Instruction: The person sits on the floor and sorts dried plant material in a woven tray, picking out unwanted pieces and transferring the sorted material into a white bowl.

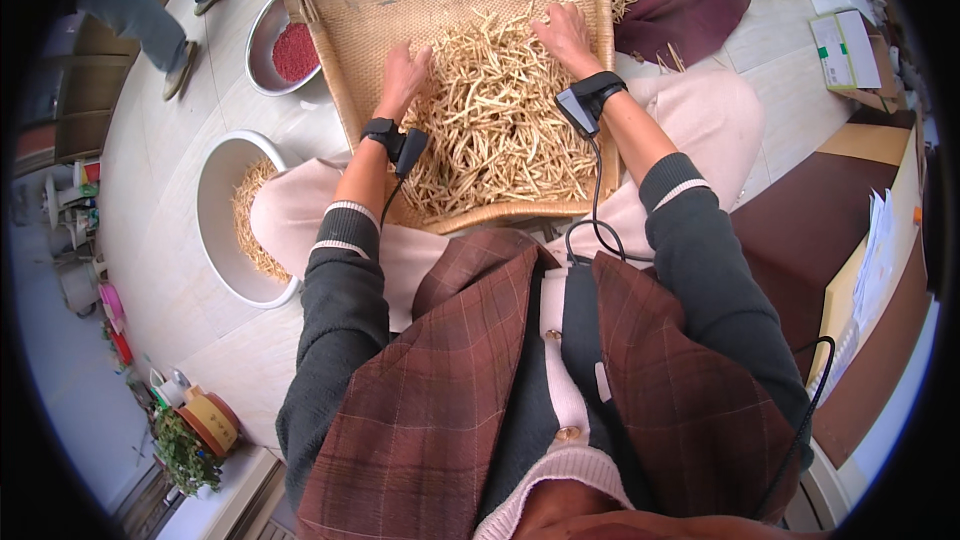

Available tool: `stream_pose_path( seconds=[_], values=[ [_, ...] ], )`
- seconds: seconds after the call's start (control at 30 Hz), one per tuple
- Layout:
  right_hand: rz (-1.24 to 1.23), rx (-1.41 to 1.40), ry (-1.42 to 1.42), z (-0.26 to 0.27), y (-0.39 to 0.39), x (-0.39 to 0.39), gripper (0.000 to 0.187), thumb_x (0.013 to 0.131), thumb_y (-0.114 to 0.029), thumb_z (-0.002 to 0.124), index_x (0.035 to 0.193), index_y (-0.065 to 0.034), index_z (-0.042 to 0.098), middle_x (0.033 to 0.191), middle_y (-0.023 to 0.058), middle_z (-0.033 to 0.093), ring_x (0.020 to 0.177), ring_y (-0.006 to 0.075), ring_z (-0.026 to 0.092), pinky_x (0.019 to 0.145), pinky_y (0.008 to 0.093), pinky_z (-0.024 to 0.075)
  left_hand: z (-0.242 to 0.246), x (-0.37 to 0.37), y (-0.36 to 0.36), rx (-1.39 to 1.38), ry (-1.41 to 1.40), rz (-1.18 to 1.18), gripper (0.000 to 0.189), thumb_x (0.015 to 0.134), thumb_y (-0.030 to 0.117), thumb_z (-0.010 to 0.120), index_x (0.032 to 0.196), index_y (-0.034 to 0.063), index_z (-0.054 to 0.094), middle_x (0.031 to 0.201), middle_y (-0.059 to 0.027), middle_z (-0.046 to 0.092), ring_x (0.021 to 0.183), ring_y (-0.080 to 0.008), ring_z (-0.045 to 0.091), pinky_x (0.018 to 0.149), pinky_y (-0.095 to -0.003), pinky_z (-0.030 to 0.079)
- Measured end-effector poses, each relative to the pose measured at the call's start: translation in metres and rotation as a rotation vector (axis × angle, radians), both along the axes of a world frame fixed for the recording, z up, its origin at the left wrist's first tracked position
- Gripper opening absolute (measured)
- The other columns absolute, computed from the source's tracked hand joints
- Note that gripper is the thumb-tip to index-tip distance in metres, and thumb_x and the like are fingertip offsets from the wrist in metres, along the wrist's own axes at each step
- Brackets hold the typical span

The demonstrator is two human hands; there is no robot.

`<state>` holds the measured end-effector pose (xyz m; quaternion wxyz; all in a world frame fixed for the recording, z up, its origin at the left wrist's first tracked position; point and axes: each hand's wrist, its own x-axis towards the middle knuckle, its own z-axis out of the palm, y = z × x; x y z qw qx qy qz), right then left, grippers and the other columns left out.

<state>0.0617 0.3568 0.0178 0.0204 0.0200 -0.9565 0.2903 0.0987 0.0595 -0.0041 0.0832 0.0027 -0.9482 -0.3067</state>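
Observation:
A woven winnowing basket (367, 19) rests across my lap, its flat far edge bound with a wide band. Dry, pale bean pods (502, 120) are heaped over its middle and near part. At the heap's left side is my left hand (405, 79), its thumb close to the pods. My right hand (564, 37) lies over the far right part of the heap, near the basket's right wall. The fingertips of both hands are partly hidden, so whether they grip any pods is unclear. Each wrist wears a black strap with a small device.
Left of the basket, a metal bowl (259, 52) holds small red beans (295, 52). A white tub (217, 240) with dry pods or husks stands by my left knee. More pods lie on a maroon cloth (686, 22) at the far right. Another person's legs (154, 7) are at upper left.

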Motion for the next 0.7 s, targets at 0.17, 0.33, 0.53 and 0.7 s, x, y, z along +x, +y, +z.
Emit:
stream_pose_path(
  seconds=[0.17,0.33,0.53,0.7],
  values=[
    [0.089,0.064,-0.084,-0.035,-0.014,-0.023,0.060,0.085,-0.046,0.054,0.125,-0.0013,0.051,0.133,0.0245,0.040,0.125,0.0412,0.035,0.102,0.0513,0.0313,-0.031,-0.021,0.003,-0.140,0.034,0.053,0.056,0.088,0.043,0.052,0.106,-0.0100,0.059,0.096,-0.0328,0.060,0.092,-0.0443,0.057,0.084,-0.0475,0.044],
    [0.332,-0.106,-0.269,-0.040,-0.044,-0.023,0.069,0.090,-0.059,0.040,0.137,-0.0084,0.045,0.143,0.0197,0.037,0.134,0.0347,0.030,0.109,0.0535,0.0222,-0.002,-0.028,0.044,0.325,-0.438,0.000,0.058,0.094,0.047,0.045,0.119,-0.0044,0.056,0.120,-0.0258,0.054,0.102,-0.0321,0.055,0.090,-0.0402,0.042],
    [0.568,-0.322,-0.348,-0.006,-0.046,0.000,0.088,0.080,-0.069,0.049,0.135,0.0006,0.043,0.134,0.0261,0.047,0.125,0.0378,0.045,0.102,0.0477,0.0365,0.036,-0.003,0.060,0.815,-0.660,-0.114,0.076,0.093,0.055,0.046,0.139,-0.0045,0.035,0.139,-0.0225,0.042,0.129,-0.0300,0.041,0.107,-0.0382,0.032],
    [0.696,-0.091,-0.264,0.023,-0.042,0.028,0.097,0.072,-0.063,0.065,0.131,0.0084,0.036,0.124,0.0314,0.049,0.118,0.0424,0.047,0.097,0.0491,0.0401,0.056,0.020,0.057,0.551,-0.712,-0.178,0.079,0.089,0.059,0.049,0.142,0.0028,0.035,0.138,-0.0250,0.043,0.126,-0.0344,0.044,0.101,-0.0447,0.040]
  ],
)
